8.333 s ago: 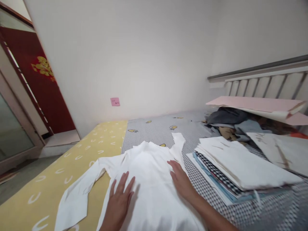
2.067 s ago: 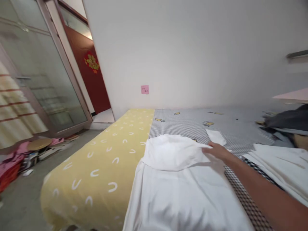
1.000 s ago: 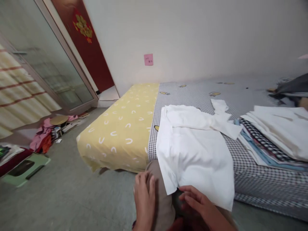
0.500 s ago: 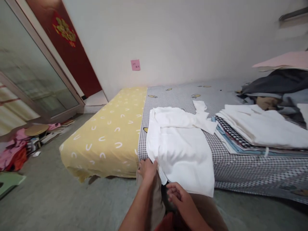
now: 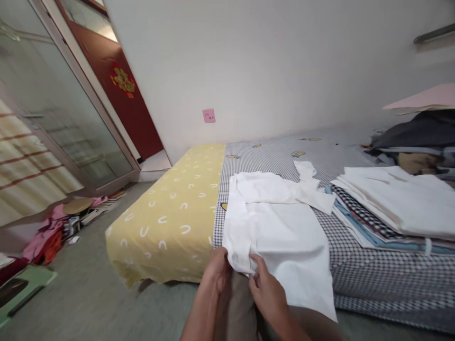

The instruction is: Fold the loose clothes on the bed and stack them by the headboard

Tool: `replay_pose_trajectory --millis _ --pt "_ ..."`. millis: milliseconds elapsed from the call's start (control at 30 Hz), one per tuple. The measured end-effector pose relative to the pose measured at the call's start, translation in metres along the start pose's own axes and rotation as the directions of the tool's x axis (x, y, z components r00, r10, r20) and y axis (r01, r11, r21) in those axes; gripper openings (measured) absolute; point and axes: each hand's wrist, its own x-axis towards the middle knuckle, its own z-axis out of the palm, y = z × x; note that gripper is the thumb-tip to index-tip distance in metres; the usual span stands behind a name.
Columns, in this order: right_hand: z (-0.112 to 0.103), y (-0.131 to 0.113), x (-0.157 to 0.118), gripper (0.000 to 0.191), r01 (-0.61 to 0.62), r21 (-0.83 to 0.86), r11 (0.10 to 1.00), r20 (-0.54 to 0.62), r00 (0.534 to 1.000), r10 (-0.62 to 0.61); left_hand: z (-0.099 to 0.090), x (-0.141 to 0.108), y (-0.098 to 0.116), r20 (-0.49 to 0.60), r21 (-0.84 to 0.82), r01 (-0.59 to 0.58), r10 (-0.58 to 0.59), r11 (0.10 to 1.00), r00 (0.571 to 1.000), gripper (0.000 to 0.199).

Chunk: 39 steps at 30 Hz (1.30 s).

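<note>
A white garment (image 5: 287, 232), looking like a long-sleeved shirt, lies partly folded on the bed's checked cover, its near end hanging over the edge onto my knees. One sleeve (image 5: 273, 189) runs across its upper part, with the cuff end bent upward at the right. My left hand (image 5: 216, 270) is closed on the garment's lower left corner; its fingertips are partly hidden. Just to the right, my right hand (image 5: 265, 286) pinches the fabric at the lower edge of the folded left strip.
A stack of folded clothes (image 5: 394, 208) sits to the right, with darker clothes (image 5: 415, 137) behind. Yellow bedding (image 5: 170, 213) covers the bed's left part. On the floor at left are a green stool (image 5: 28, 289) and a pile of pink and red items (image 5: 50, 237).
My right hand has risen from below the garment and taken hold of its lower edge. My left hand stays at the left corner. The view has tilted up and turned slightly left.
</note>
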Motion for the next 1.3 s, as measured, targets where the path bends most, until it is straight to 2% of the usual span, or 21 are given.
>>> replay_pose_trajectory --millis 67,133,200,267,333,433,500,600,667,733,800,900,1000,1033,1100,1200,1300 --pt "-0.009 -0.002 -0.006 0.052 0.027 0.018 0.999 0.019 0.999 -0.027 -0.006 -0.009 0.001 0.082 -0.04 0.092 -0.089 0.995 0.993 0.042" --pt "-0.017 0.002 -0.014 0.061 0.078 0.055 0.995 0.112 0.99 -0.083 -0.012 -0.016 -0.008 0.117 -0.066 0.177 -0.168 0.982 0.979 0.054" --pt "-0.024 0.011 -0.022 0.067 0.1 0.116 0.988 0.235 0.964 -0.125 -0.019 -0.018 -0.025 0.058 -0.079 0.172 -0.168 0.982 0.984 0.064" --pt "-0.032 0.029 -0.028 0.057 0.091 0.162 0.983 0.276 0.952 -0.133 -0.025 -0.017 -0.043 -0.06 -0.019 0.108 -0.109 0.994 0.992 0.08" --pt "-0.044 0.054 -0.03 0.044 0.095 0.133 0.986 0.173 0.978 -0.118 -0.031 -0.014 -0.057 -0.147 0.104 0.067 -0.052 0.992 0.988 0.089" --pt "-0.066 0.096 -0.029 0.043 0.123 -0.125 0.985 -0.062 0.989 -0.131 -0.039 -0.009 -0.065 -0.251 0.292 0.004 0.073 0.956 0.965 0.081" --pt "-0.076 0.121 -0.029 0.055 0.1 -0.282 0.954 -0.09 0.987 -0.13 -0.041 -0.01 -0.062 -0.308 0.405 -0.078 0.216 0.911 0.926 0.071" --pt "-0.077 0.143 -0.033 0.06 0.081 -0.303 0.949 -0.03 0.995 -0.094 -0.034 -0.017 -0.051 -0.314 0.609 -0.157 0.418 0.777 0.852 0.064" --pt "-0.067 0.149 -0.037 0.06 0.094 -0.3 0.949 -0.05 0.992 -0.114 -0.022 -0.022 -0.044 -0.291 0.754 -0.076 0.435 0.653 0.852 0.066" --pt "-0.056 0.151 -0.042 0.058 0.11 -0.337 0.935 -0.111 0.982 -0.156 -0.005 -0.024 -0.042 -0.29 0.835 0.048 0.365 0.548 0.884 0.067" --pt "-0.048 0.152 -0.045 0.054 0.133 -0.364 0.922 -0.169 0.964 -0.206 0.011 -0.023 -0.044 -0.295 0.847 0.115 0.279 0.519 0.914 0.064" --pt "-0.049 0.15 -0.045 0.043 0.175 -0.344 0.923 -0.252 0.929 -0.27 0.024 -0.021 -0.052 -0.293 0.823 0.073 0.31 0.564 0.904 0.049" --pt "-0.063 0.141 -0.038 0.029 0.263 -0.251 0.932 -0.27 0.905 -0.328 0.018 -0.02 -0.051 -0.298 0.758 -0.004 0.351 0.653 0.888 0.016" --pt "-0.069 0.138 -0.035 0.03 0.299 -0.204 0.932 -0.259 0.902 -0.347 0.012 -0.02 -0.048 -0.29 0.734 -0.023 0.344 0.678 0.893 0.012" --pt "-0.084 0.132 -0.029 0.034 0.352 -0.113 0.929 -0.235 0.899 -0.369 -0.001 -0.02 -0.036 -0.264 0.69 -0.065 0.334 0.721 0.905 0.025" --pt "-0.108 0.13 -0.024 0.032 0.335 -0.059 0.94 -0.172 0.925 -0.34 -0.016 -0.023 -0.017 -0.213 0.62 -0.136 0.332 0.773 0.919 0.033" --pt "-0.129 0.14 -0.025 0.022 0.282 -0.108 0.953 -0.003 0.959 -0.284 -0.022 -0.027 -0.016 -0.159 0.577 -0.189 0.336 0.794 0.928 0.04"
